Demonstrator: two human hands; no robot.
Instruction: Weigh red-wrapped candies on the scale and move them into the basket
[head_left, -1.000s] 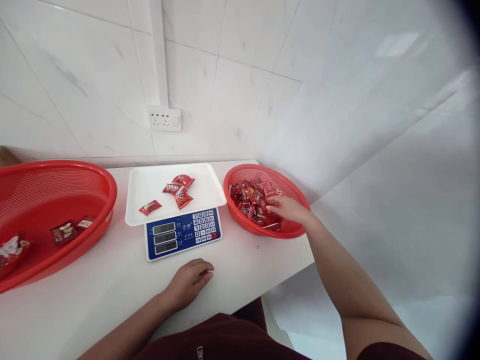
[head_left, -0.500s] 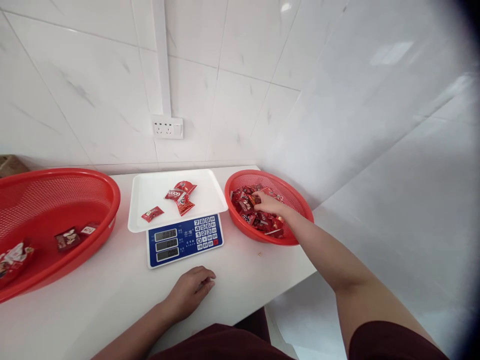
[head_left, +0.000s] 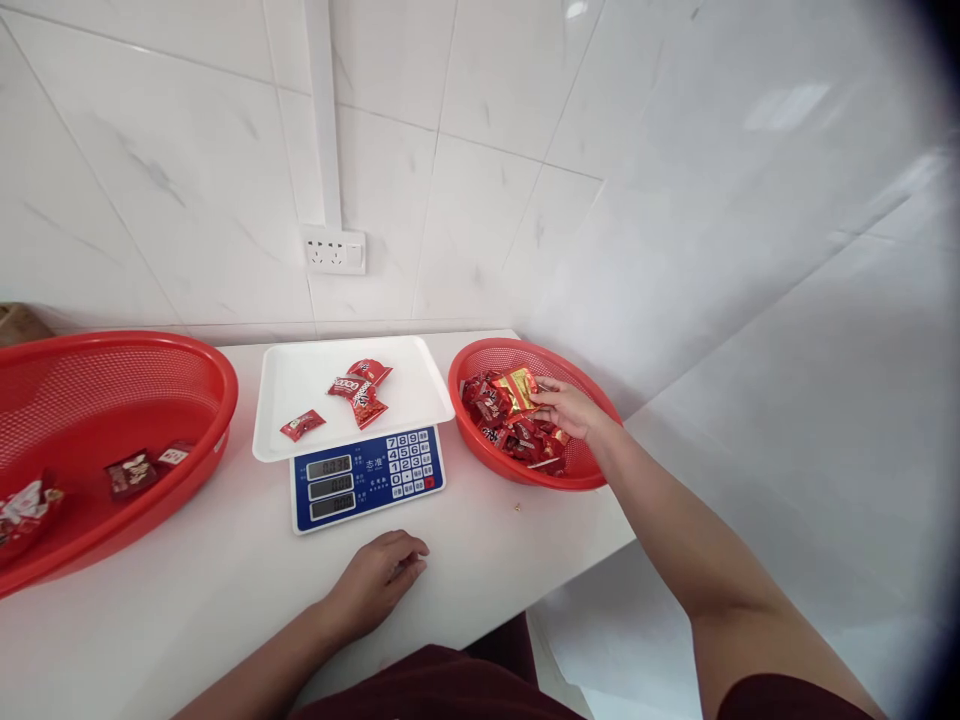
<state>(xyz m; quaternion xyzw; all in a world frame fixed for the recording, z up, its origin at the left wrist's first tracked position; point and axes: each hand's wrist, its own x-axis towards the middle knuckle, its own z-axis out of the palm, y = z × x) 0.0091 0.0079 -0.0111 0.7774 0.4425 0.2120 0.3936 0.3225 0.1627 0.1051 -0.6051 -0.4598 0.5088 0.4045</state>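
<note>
My right hand [head_left: 568,406] is over the right red basket [head_left: 480,462], fingers closed on the edge of a gold-and-red snack packet [head_left: 517,388]. Beneath it lies a pile of small red wrapped packets [head_left: 525,440]. My left hand [head_left: 379,580] rests on the table in front of the scale, loosely curled, with a gap between thumb and fingers and nothing held. The digital scale [head_left: 367,480] has a blue keypad panel and a white tray [head_left: 281,370]. On the tray, several red snack packets [head_left: 360,390] overlap, and one small red packet [head_left: 302,425] lies apart.
Another red basket [head_left: 214,385] stands at the left with a few packets [head_left: 133,474] inside. A tiny gold bit [head_left: 517,507] lies on the white table [head_left: 480,560]. Behind is a tiled wall with a socket [head_left: 335,251]; a second wall borders the right.
My right hand has drawn back slightly to the right and lifted the gold-and-red packet from among the pile. The left hand stays in place.
</note>
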